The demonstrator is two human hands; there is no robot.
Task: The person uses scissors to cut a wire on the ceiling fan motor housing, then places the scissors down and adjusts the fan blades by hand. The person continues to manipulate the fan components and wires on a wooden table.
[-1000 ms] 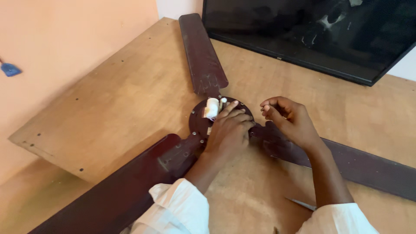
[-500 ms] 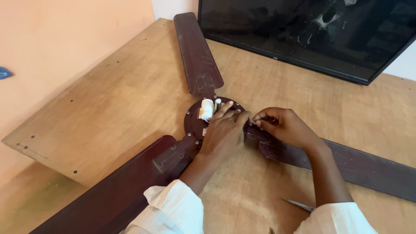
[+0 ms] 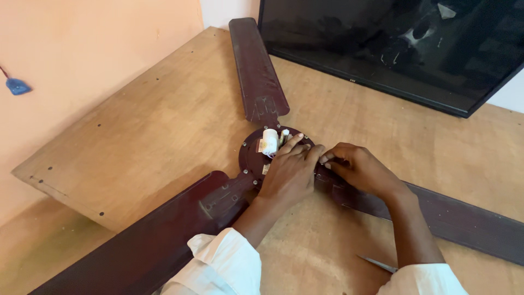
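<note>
You are resting your left hand (image 3: 288,176) palm-down on the round dark hub (image 3: 256,155) of the ceiling fan (image 3: 262,104), fingers loosely spread and laid flat across the hub's near-right part, gripping nothing. Just left of those fingertips a small white cylinder (image 3: 269,142) is standing on the hub. Your right hand (image 3: 360,169) is lying on the blade (image 3: 464,218) running right from the hub, fingers curled and pinched toward the hub's edge; whether they are holding anything, you cannot tell. The fan is lying flat on the wooden bench (image 3: 153,125).
</note>
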